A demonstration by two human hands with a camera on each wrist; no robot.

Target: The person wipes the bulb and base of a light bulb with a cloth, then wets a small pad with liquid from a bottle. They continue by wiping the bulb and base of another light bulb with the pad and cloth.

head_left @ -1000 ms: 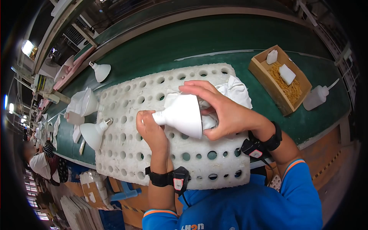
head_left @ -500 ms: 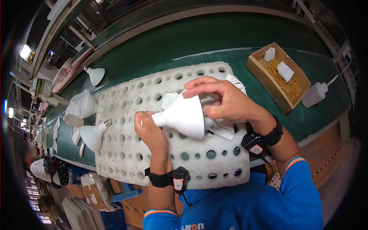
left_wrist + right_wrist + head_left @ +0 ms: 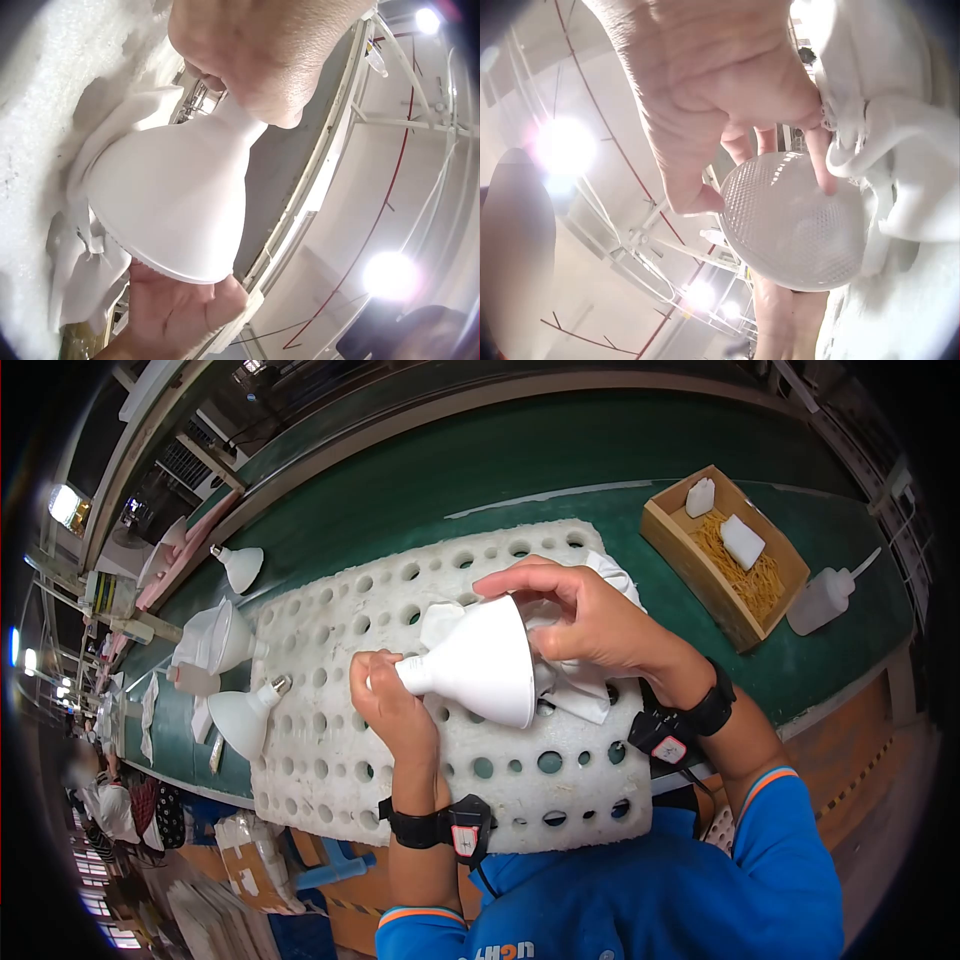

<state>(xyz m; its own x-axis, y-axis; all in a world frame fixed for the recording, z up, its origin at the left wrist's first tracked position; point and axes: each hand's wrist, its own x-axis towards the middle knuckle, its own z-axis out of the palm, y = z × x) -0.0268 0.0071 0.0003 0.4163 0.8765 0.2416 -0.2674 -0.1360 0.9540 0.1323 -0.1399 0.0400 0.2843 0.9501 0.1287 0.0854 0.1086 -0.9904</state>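
we've got a smooth white bulb (image 3: 480,665) held sideways over the foam board (image 3: 335,745), narrow neck (image 3: 415,673) in the left hand (image 3: 395,705), broad dimpled face (image 3: 791,225) at the right hand (image 3: 610,622), rumpled white cloth (image 3: 582,695) just beside.

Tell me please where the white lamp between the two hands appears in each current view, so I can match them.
Head: centre; its neck in the left hand, the lamp widening toward the right hand.
Left wrist: left of centre, wide end downward.
Right wrist: slightly right of centre, textured face visible.
Shared landmark: the white cloth, beside the lamp in all three.
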